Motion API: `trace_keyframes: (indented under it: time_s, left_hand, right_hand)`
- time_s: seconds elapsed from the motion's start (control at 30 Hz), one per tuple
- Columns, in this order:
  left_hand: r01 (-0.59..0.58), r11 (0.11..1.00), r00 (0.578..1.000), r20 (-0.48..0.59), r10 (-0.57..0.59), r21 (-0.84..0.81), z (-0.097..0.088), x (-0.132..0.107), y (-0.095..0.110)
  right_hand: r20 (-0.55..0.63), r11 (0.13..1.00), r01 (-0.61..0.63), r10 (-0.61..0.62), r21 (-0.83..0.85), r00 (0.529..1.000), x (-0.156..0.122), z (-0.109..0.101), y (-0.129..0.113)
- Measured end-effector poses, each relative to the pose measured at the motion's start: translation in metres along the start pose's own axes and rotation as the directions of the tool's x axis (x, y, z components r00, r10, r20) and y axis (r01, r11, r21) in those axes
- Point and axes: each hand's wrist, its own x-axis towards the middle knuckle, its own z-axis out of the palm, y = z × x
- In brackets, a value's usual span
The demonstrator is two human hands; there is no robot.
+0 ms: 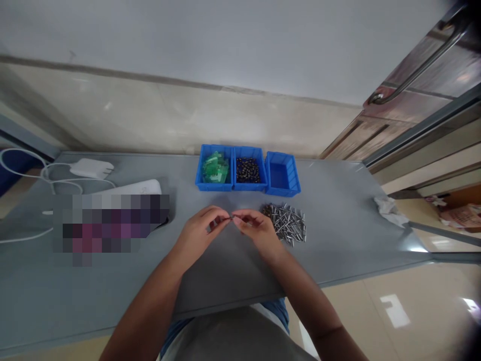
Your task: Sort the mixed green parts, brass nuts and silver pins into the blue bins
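Observation:
My left hand (pixel 205 228) and my right hand (pixel 257 225) meet above the front middle of the table, fingertips nearly touching. Between the left thumb and forefinger is a small thin metal piece (pixel 230 218), pointing toward the right fingertips. My right hand is pinched at the other end of it; the fingers hide what else they may hold. Just beyond the right hand lies a pile of short silver metal rods (pixel 288 224), with some darker small parts at its left edge.
Behind the hands stand three blue bins: one with green pieces (pixel 216 168), one with small dark metal parts (pixel 248 170), and an empty bin (pixel 282 173). A white power strip (pixel 150 187), a white adapter (pixel 91 168) and cables are at left. Crumpled tissue (pixel 390 210) lies far right.

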Motion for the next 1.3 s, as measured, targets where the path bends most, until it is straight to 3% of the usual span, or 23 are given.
trace_keyframes:
  time_s: [0.2,0.33,0.5,0.67,0.77,0.93,1.1,1.23,1.3]
  left_hand:
    - [-0.046,0.999,0.998,0.031,0.045,0.011,0.0,-0.001,-0.003]
    - [-0.039,0.999,0.997,0.065,0.038,0.024,0.001,-0.002,-0.003]
    - [0.014,0.999,0.999,0.047,-0.016,0.033,0.001,-0.001,0.0]
    - [0.03,0.999,0.999,0.033,-0.03,0.014,0.0,-0.001,0.004]
    - [0.034,0.999,0.999,0.037,-0.035,0.017,-0.001,-0.001,0.005]
    - [0.032,0.999,0.999,0.038,-0.032,0.015,-0.001,-0.002,0.003]
    - [0.004,1.0,0.998,0.068,-0.005,0.006,0.0,-0.002,-0.001]
    - [0.02,0.999,0.995,0.098,-0.017,-0.027,0.0,-0.004,-0.001]
    - [0.061,0.997,0.992,0.111,-0.056,-0.041,-0.001,-0.004,0.0]
  right_hand:
    - [-0.018,0.916,0.251,-0.27,-0.312,0.963,-0.006,0.006,-0.01]
    - [-0.024,0.88,0.289,-0.321,-0.377,0.947,-0.006,0.006,-0.007]
    - [-0.058,0.968,0.124,-0.14,-0.217,0.988,-0.003,0.002,-0.001]
    - [0.04,0.997,-0.077,0.076,0.014,0.996,-0.001,0.001,0.004]
    - [0.078,0.989,-0.12,0.114,0.082,0.99,-0.001,0.002,0.006]
    - [-0.015,0.998,0.037,-0.038,-0.059,0.999,-0.003,0.002,-0.002]
    - [-0.04,0.935,0.219,-0.24,-0.279,0.97,-0.008,0.008,-0.01]
    - [-0.023,0.888,0.27,-0.3,-0.372,0.954,-0.011,0.011,-0.014]
    - [-0.072,0.867,0.286,-0.343,-0.408,0.937,-0.018,0.01,-0.024]
